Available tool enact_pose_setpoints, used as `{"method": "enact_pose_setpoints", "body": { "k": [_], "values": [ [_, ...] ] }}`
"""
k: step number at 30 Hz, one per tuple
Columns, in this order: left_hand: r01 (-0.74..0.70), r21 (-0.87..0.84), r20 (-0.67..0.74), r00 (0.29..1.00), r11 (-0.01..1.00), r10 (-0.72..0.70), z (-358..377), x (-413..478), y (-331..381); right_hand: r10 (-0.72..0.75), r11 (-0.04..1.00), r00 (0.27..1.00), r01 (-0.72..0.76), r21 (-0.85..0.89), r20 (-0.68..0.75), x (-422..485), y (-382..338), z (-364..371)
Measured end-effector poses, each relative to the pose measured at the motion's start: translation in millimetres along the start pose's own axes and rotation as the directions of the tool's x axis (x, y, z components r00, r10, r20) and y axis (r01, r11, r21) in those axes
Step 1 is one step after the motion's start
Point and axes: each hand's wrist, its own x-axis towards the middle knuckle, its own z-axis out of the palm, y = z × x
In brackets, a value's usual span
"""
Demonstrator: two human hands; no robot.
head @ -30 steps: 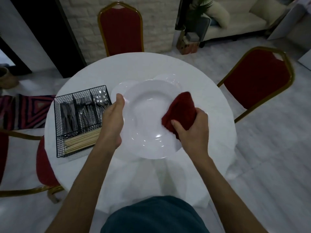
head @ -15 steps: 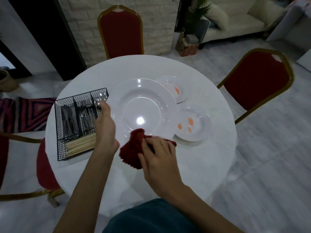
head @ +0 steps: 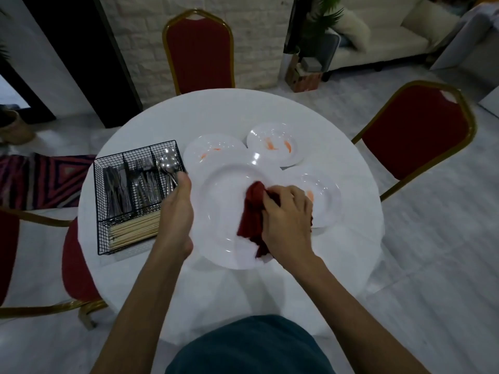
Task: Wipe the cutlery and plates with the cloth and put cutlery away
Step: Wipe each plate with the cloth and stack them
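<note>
A large white plate (head: 224, 209) sits tilted in front of me, its left rim gripped by my left hand (head: 176, 211). My right hand (head: 287, 222) clutches a dark red cloth (head: 252, 214) and presses it onto the plate's right half. Three smaller white plates with orange smears lie on the table: one behind at the left (head: 213, 151), one behind at the right (head: 272, 143), one to the right (head: 322, 195), partly hidden by my right hand. A black wire caddy (head: 108, 238) at the left holds knives, forks, spoons and chopsticks.
The round table (head: 229, 109) wears a white cloth. Red chairs with gold frames stand behind (head: 198, 49), to the right (head: 415, 136) and at the near left (head: 73, 265). A striped rug lies on the floor at the left.
The large plate has been turned and lowered toward me. My right hand carried the cloth from the plate's right rim to its near rim, then onto the right half of its face. Two more smeared plates came into sight.
</note>
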Motion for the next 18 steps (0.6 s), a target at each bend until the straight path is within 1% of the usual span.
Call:
{"method": "enact_pose_setpoints", "body": {
  "k": [2,4,5,6,7,8,10,11,12,13,15,17,18],
  "values": [
    [-0.011,0.001,0.011,1.000,1.000,0.011,-3.3,1.8,3.8,-0.017,1.000,1.000,0.017,0.011,-0.004,-16.0,2.4,-7.5],
    [-0.004,-0.010,0.001,1.000,1.000,0.004,-3.1,2.0,4.7,-0.139,0.988,0.988,0.134,0.071,0.070,-33.6,-13.1,-11.1],
    [0.000,-0.022,-0.004,1.000,1.000,0.000,-2.4,4.5,1.6,-0.217,0.972,0.968,0.202,0.120,0.127,-38.8,-25.1,-9.6],
    [-0.011,-0.028,-0.006,1.000,1.000,0.011,-0.9,5.8,-1.9,-0.274,0.954,0.947,0.245,0.173,0.166,-40.3,-36.9,-6.6],
    [-0.014,-0.021,0.014,1.000,1.000,0.015,2.5,4.5,-5.5,-0.294,0.941,0.938,0.251,0.225,0.185,-37.6,-47.1,-3.4],
    [-0.004,-0.009,0.038,0.999,1.000,0.005,6.8,1.4,-8.8,-0.268,0.935,0.945,0.208,0.288,0.187,-31.2,-55.0,-2.3],
    [0.025,0.015,0.072,0.997,1.000,-0.026,13.1,-4.0,-18.0,-0.086,0.916,0.984,0.016,0.400,0.158,-15.3,-63.5,-3.2],
    [0.031,0.036,0.068,0.997,0.999,-0.034,15.3,-7.9,-21.5,0.007,0.903,0.990,-0.068,0.424,0.144,-9.4,-64.8,-2.8],
    [0.020,0.055,0.061,0.998,0.998,-0.024,16.7,-11.9,-22.1,0.052,0.896,0.991,-0.103,0.431,0.127,-6.1,-65.9,-2.0],
    [0.012,0.064,0.059,0.998,0.998,-0.016,15.2,-13.0,-20.3,0.037,0.902,0.994,-0.079,0.424,0.105,-6.8,-68.2,-0.5],
    [-0.011,0.075,0.036,0.999,0.997,0.008,9.9,-10.0,-13.3,-0.111,0.922,0.989,0.065,0.381,0.099,-19.5,-70.8,-0.3],
    [-0.060,0.058,0.014,0.998,0.997,0.059,2.0,-5.6,-5.3,-0.295,0.916,0.947,0.242,0.320,0.129,-38.5,-63.4,-3.5],
    [-0.061,0.057,0.001,0.998,0.997,0.061,-1.7,-3.8,-1.4,-0.352,0.907,0.925,0.299,0.296,0.144,-44.2,-54.6,-6.5]
  ]
}}
